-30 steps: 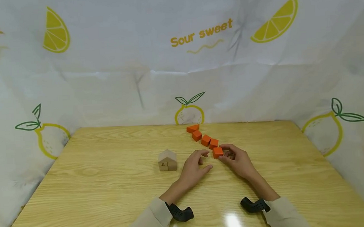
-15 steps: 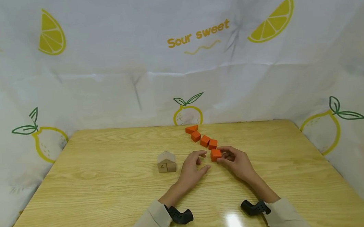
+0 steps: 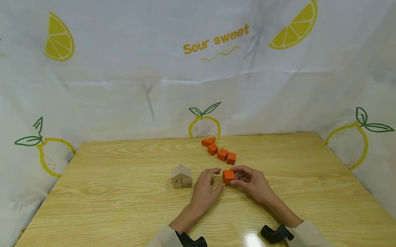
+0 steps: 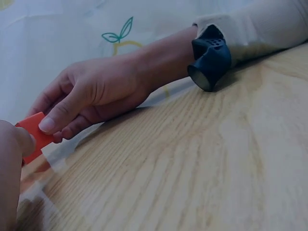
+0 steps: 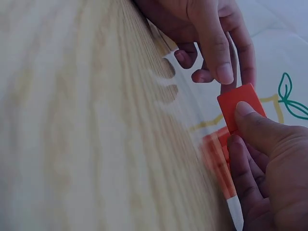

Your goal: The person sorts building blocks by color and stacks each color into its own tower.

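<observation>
An orange wooden cube (image 3: 228,176) is pinched between the thumb and fingers of my right hand (image 3: 255,184), close over the table in front of me. My left hand (image 3: 203,192) is on the cube's other side, its fingers loosely bent around a gap. In the right wrist view the left hand (image 5: 211,36) has thumb and forefinger tips right by the upper edge of the cube (image 5: 240,108). In the left wrist view, the right thumb lies along one face of the cube (image 4: 41,132), and part of the left hand (image 4: 9,163) overlaps it.
Beyond the hands, several orange cubes (image 3: 222,154) lead in a slanting row to an orange triangular block (image 3: 208,142). A small house shape of plain wooden blocks (image 3: 181,176) stands left of my left hand. Lemon-printed cloth (image 3: 133,104) hangs behind the wooden table (image 3: 122,217).
My right hand has drawn the pinched cube toward me and to the left, away from the row's near end. The left hand has shifted slightly nearer to me alongside it.
</observation>
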Action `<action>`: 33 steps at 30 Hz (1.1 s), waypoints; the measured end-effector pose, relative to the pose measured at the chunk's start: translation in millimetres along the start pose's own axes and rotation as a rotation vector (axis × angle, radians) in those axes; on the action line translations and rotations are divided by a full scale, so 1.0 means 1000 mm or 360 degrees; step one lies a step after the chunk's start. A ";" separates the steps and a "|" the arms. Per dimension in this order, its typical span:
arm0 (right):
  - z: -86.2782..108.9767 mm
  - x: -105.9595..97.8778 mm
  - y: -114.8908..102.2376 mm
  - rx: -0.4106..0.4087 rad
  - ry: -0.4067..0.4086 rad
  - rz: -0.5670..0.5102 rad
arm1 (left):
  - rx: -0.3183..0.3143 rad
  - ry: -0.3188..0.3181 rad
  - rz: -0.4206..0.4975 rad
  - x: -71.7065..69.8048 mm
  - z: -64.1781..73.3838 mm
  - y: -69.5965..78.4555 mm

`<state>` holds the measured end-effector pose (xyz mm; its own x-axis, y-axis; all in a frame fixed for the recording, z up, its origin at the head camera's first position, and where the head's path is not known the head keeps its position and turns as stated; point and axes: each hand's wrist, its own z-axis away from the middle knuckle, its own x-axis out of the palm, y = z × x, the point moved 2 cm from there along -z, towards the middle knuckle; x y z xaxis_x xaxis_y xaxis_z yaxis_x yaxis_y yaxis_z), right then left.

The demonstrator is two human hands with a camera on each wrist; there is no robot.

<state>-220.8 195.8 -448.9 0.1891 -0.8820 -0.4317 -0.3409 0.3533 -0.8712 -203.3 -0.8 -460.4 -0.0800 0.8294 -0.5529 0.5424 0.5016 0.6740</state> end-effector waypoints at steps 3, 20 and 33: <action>0.003 0.005 -0.011 -0.0029 -0.0024 -0.0001 | 0.0019 -0.0038 -0.0005 -0.003 0.005 0.001; 0.006 0.022 -0.016 -0.0107 -0.0148 0.0010 | -0.0103 -0.0186 -0.0036 -0.012 0.014 0.002; 0.005 0.024 -0.008 -0.0073 -0.0139 0.0088 | -0.0068 -0.0119 -0.0007 -0.012 0.015 0.000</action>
<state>-209.0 173.6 -453.4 0.2478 -0.8304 -0.4991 -0.3947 0.3840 -0.8347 -190.1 -14.7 -461.2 -0.0188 0.8073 -0.5899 0.5058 0.5166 0.6909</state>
